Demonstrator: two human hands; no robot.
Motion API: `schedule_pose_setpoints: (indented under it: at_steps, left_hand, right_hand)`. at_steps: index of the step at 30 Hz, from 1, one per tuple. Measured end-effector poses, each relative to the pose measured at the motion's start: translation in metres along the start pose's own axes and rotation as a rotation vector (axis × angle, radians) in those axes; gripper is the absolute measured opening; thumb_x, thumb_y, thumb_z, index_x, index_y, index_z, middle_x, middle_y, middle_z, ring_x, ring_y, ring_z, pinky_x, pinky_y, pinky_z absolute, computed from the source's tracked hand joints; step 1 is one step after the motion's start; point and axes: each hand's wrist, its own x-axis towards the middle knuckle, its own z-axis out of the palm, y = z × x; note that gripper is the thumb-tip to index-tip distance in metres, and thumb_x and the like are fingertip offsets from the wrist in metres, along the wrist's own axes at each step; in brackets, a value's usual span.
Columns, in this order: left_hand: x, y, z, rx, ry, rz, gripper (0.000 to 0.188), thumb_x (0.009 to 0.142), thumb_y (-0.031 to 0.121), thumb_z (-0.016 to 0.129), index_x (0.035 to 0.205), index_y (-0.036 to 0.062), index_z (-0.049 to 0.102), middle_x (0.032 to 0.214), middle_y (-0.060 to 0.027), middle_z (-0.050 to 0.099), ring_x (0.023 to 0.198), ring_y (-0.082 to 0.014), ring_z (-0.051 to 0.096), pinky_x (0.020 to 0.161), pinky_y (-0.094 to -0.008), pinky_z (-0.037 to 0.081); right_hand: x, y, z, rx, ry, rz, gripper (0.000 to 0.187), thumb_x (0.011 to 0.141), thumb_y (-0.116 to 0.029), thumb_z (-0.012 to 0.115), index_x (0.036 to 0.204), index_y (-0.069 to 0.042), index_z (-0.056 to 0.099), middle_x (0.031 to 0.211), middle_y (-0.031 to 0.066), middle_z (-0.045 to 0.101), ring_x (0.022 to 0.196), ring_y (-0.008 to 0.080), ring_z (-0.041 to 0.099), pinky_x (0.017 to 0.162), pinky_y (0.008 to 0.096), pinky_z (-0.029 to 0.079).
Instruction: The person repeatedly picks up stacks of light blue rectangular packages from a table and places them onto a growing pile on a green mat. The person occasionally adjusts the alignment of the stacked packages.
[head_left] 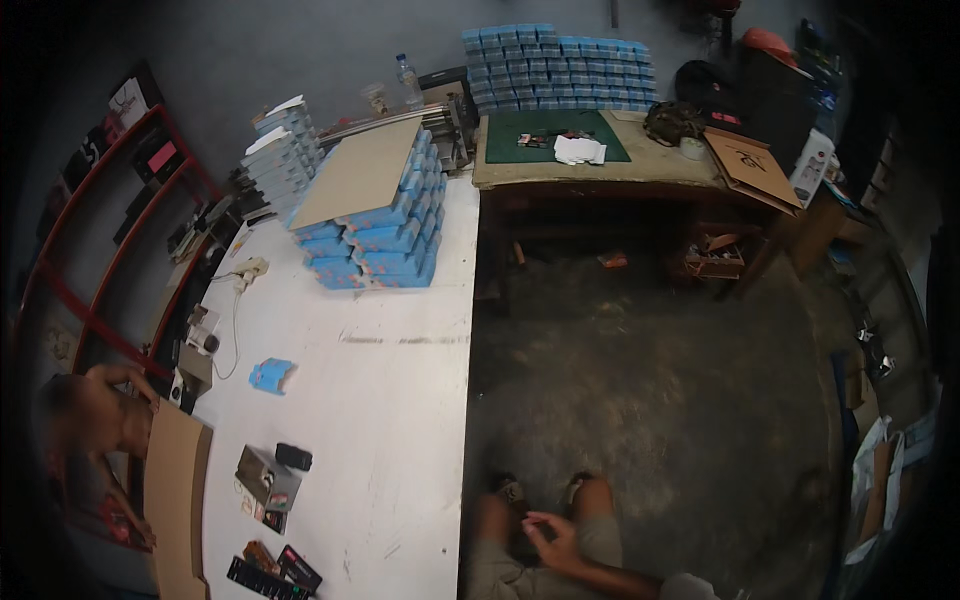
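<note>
Fingers (pixel 548 524) of the right hand (pixel 556 540) are curled over the lap, pinching what may be a small dark object; too small to confirm. The left hand is not visible. Person seated beside the white table (pixel 400 400), knees clear of its edge. Stacked blue boxes (pixel 375 240) sit at the far end under a cardboard sheet (pixel 358 172), presumably keeping them flat.
</note>
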Motion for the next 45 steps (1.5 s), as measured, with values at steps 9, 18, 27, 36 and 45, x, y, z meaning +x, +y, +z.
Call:
schedule_pose_setpoints:
  at_steps: [9,18,27,36,45]
  left_hand:
    - [-0.029,-0.071,0.022,0.869,0.367,0.313,0.049,0.102,0.030,0.033,0.132,-0.0029,0.053,0.123,-0.0195,0.061,0.111,-0.0324,0.060,0.091,-0.0455,0.051]
    - [-0.265,-0.041,-0.090,1.066,0.407,0.276,0.032,0.104,0.018,0.044,0.114,-0.0064,0.062,0.113,-0.0257,0.066,0.107,-0.0371,0.063,0.092,-0.0441,0.050]
    - [-0.455,0.009,-0.078,0.979,0.357,-0.093,0.031,0.094,0.031,0.068,0.100,0.0007,0.063,0.075,-0.0093,0.065,0.067,-0.0193,0.062,0.065,-0.0344,0.050]
    - [-0.427,-0.090,-0.144,1.393,-0.339,-0.016,0.054,0.091,0.041,0.066,0.127,0.0015,0.060,0.120,-0.0233,0.066,0.116,-0.0417,0.060,0.099,-0.0494,0.047]
    - [-0.405,-0.136,-0.162,1.193,-0.620,-0.317,0.058,0.094,0.044,0.065,0.126,-0.0024,0.057,0.109,-0.0267,0.067,0.101,-0.0421,0.066,0.087,-0.0468,0.052]
  right_hand:
    - [0.076,0.009,-0.252,-0.815,-0.131,0.611,0.044,0.093,-0.021,0.070,0.129,0.002,0.059,0.115,0.0185,0.069,0.101,0.0296,0.070,0.090,0.0406,0.056]
    - [0.022,-0.044,-0.453,-1.012,-0.658,0.981,0.045,0.096,-0.027,0.061,0.128,0.005,0.059,0.125,0.0239,0.064,0.115,0.0341,0.063,0.099,0.0441,0.048]
    - [0.193,-0.025,-0.368,-1.187,-0.811,0.216,0.037,0.095,-0.026,0.063,0.118,0.004,0.065,0.097,0.0230,0.073,0.094,0.0339,0.070,0.088,0.0436,0.052]
    - [-0.038,0.068,-0.173,-0.694,-1.433,0.536,0.034,0.094,-0.023,0.070,0.119,-0.002,0.064,0.105,0.0112,0.070,0.093,0.0194,0.068,0.082,0.0325,0.053]
    - [-0.238,0.099,-0.045,-0.023,-0.824,1.148,0.074,0.082,-0.022,0.083,0.138,0.000,0.041,0.128,0.0119,0.056,0.119,0.0211,0.055,0.096,0.0392,0.049]
